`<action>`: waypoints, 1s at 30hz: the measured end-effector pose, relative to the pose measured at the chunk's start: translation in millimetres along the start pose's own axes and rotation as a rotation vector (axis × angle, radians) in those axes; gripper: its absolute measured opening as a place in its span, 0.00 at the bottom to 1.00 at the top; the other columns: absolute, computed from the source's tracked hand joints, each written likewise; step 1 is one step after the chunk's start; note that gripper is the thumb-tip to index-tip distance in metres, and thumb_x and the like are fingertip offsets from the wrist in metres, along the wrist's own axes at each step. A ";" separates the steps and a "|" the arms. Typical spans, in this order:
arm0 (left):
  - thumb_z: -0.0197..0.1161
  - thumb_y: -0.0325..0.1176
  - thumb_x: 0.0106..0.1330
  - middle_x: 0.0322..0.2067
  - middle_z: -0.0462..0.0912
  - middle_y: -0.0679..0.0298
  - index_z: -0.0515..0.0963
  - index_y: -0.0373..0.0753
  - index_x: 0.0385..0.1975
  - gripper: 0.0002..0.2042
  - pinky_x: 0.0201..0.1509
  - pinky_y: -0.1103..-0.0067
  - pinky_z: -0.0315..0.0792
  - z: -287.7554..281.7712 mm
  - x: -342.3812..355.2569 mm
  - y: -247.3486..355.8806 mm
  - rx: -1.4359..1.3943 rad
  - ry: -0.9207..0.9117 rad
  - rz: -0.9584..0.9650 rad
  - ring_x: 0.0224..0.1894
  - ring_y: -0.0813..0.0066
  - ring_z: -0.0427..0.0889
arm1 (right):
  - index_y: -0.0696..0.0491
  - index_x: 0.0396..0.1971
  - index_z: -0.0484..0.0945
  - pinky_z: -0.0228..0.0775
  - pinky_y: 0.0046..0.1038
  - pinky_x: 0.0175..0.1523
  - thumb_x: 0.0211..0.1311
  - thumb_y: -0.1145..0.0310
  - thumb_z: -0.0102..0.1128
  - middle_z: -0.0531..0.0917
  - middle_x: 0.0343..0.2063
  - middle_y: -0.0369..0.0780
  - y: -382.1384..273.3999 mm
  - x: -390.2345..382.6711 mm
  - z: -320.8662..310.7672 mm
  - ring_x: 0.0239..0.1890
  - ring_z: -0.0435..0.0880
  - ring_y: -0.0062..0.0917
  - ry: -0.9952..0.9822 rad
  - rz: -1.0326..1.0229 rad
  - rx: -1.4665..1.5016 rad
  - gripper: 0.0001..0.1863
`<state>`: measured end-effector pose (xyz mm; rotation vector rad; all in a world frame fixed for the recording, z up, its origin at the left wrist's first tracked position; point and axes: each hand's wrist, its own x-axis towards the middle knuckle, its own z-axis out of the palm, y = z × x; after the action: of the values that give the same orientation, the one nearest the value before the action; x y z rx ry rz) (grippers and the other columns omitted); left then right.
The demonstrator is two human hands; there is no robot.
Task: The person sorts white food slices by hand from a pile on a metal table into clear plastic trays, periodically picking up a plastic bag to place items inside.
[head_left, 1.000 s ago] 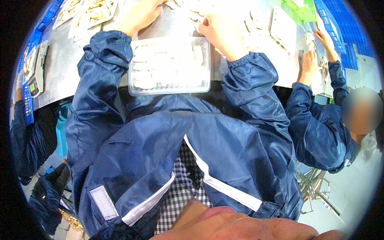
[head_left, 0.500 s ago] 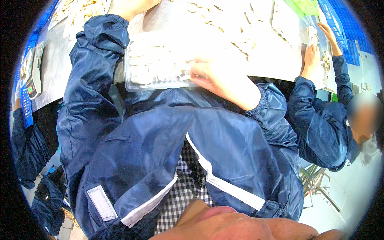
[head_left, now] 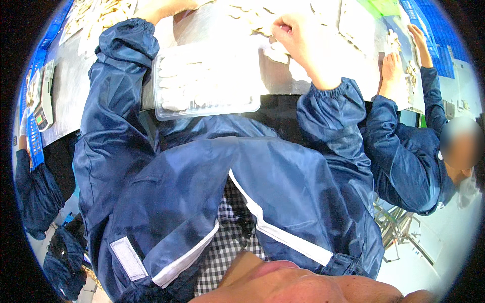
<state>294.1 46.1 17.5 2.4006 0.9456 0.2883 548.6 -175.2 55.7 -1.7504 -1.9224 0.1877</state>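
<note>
A clear plastic tray (head_left: 208,112) stands at the table edge right in front of me, lined with rows of pale, flat slices (head_left: 184,81). Beyond its right side, my right hand (head_left: 303,43) is over the tabletop with curled fingers pressed together; glare hides whatever may be in them. Loose pale slices (head_left: 277,52) lie just under and beside that hand. At the upper edge, past the tray's far left corner, my left hand (head_left: 169,7) stretches to the right. Its fingertips are washed out and partly cut off by the edge, near more slices.
Heaped slices (head_left: 111,14) cover the far left of the metal table (head_left: 65,101). A scale (head_left: 46,101) and a blue basket (head_left: 34,136) sit at the left rim. On the right, a co-worker's hands (head_left: 392,76) rest among slices, near blue crates (head_left: 447,30) and a green one (head_left: 381,6).
My right hand has left the tray's right side and moved up and right to the loose slices. The tray has shifted slightly left. My left hand stays near the top edge.
</note>
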 end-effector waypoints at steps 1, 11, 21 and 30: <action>0.67 0.32 0.54 0.32 0.85 0.52 0.83 0.34 0.41 0.15 0.41 0.67 0.75 -1.6 -1.1 1.2 -0.035 -0.030 -0.055 0.35 0.59 0.83 | 0.55 0.32 0.85 0.75 0.29 0.35 0.59 0.65 0.66 0.84 0.24 0.42 2.3 4.0 0.0 0.27 0.85 0.30 0.059 0.010 -0.086 0.09; 0.62 0.30 0.66 0.33 0.77 0.62 0.76 0.35 0.37 0.06 0.41 0.76 0.71 -13.3 -90.3 63.2 0.069 0.009 0.059 0.36 0.72 0.77 | 0.55 0.32 0.86 0.76 0.32 0.34 0.57 0.59 0.68 0.86 0.24 0.44 -2.2 23.4 6.3 0.25 0.86 0.32 -0.091 -0.079 -0.177 0.13; 0.66 0.27 0.60 0.30 0.75 0.57 0.77 0.36 0.31 0.05 0.40 0.72 0.72 17.5 -204.3 132.1 0.111 0.102 0.133 0.36 0.59 0.78 | 0.56 0.30 0.85 0.76 0.46 0.40 0.62 0.56 0.57 0.85 0.26 0.52 -6.6 28.1 17.2 0.31 0.85 0.48 -0.270 0.186 -0.230 0.17; 0.63 0.26 0.63 0.32 0.75 0.55 0.77 0.37 0.35 0.03 0.38 0.69 0.73 41.6 -220.5 146.5 -0.106 0.045 -0.110 0.35 0.54 0.79 | 0.58 0.36 0.83 0.74 0.19 0.38 0.64 0.69 0.66 0.83 0.27 0.33 -10.7 -43.6 -9.7 0.30 0.81 0.14 -0.128 0.322 0.603 0.08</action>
<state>231.7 -210.4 63.8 2.2461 1.0519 0.3443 544.6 -221.0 56.2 -1.6275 -1.4332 0.9118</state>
